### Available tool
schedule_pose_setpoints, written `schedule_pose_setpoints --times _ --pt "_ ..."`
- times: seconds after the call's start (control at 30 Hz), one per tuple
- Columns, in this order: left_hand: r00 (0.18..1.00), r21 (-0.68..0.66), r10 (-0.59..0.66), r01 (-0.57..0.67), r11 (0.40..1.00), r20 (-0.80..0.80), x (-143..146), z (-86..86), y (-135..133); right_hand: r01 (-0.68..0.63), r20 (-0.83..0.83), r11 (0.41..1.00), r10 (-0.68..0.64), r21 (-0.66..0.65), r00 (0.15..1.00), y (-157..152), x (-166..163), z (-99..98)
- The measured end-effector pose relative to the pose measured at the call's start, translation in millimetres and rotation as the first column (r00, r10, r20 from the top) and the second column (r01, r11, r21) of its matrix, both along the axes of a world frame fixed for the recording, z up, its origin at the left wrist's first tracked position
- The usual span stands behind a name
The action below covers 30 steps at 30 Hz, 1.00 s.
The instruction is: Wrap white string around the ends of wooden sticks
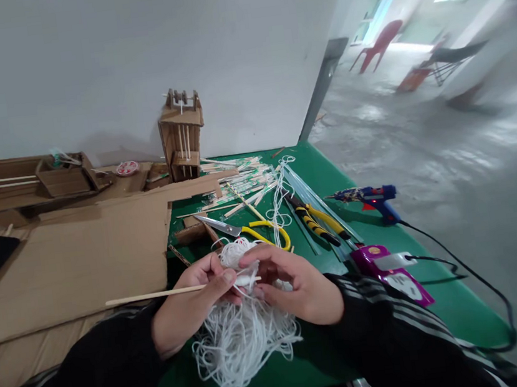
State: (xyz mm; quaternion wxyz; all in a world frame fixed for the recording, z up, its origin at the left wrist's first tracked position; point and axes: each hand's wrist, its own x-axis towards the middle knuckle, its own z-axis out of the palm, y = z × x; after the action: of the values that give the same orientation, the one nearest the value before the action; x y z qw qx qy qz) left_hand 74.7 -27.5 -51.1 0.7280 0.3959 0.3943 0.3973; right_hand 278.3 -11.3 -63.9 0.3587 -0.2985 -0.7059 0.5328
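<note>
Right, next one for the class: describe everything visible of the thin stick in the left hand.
The stick is thin, straight and pale, and looks wooden. It lies almost level in the left hand, whose thumb covers part of it. One end juts leftward over brown cardboard; the other seems to poke out near the right hand, amid white string. Whether string is wound around it is unclear.
</note>
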Motion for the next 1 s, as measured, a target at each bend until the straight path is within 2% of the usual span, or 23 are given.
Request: schedule_pose_setpoints --times 0.1,0.23,0.47,0.57,0.67,0.73,0.83,0.93,1.0 --pt "1.000 0.001 0.003 -0.003 1.000 0.015 -2.1 -3.5 -0.5 0.020 0.044 1.000 -0.020 -0.008 0.999 1.3 -0.2 -0.4" --pt "0.998 -0.001 -0.014 0.015 1.000 0.066 -4.2 -6.9 -1.1 0.045 -0.002 0.998 -0.045 -0.052 0.999 3.0 -1.5 0.8" --pt "0.995 -0.032 -0.076 0.078 0.996 0.060 -7.0 -9.8 0.0 0.072 -0.138 0.961 -0.112 -0.266 0.984 2.6 -3.9 -2.0" --pt "0.993 -0.063 -0.113 0.115 0.991 0.042 -7.5 -10.1 0.1 0.033 -0.251 0.938 -0.126 -0.345 0.960 2.0 -3.6 -1.7" --pt "0.993 -0.079 -0.098 0.102 0.992 0.060 -7.9 -8.5 -0.2 -0.073 -0.336 0.915 -0.071 -0.397 0.939 4.9 0.9 1.0" --pt "0.994 -0.100 -0.076 0.083 0.992 0.081 -8.3 -6.4 -0.2 -0.122 -0.336 0.922 -0.009 -0.368 0.942 9.1 5.9 2.6" --pt "0.992 -0.127 -0.046 0.061 0.990 0.117 -9.0 -3.4 -0.1 -0.113 -0.257 0.960 0.046 -0.255 0.965 14.4 11.8 3.8" --pt "0.988 -0.137 -0.031 0.051 0.989 0.149 -9.2 -2.6 -0.4 -0.048 -0.184 0.981 0.012 -0.188 0.983 12.9 11.3 4.7" --pt "0.987 -0.134 -0.025 0.047 0.990 0.157 -9.0 -2.9 -0.8 0.030 -0.066 0.996 -0.036 -0.088 0.997 8.9 7.3 5.4"
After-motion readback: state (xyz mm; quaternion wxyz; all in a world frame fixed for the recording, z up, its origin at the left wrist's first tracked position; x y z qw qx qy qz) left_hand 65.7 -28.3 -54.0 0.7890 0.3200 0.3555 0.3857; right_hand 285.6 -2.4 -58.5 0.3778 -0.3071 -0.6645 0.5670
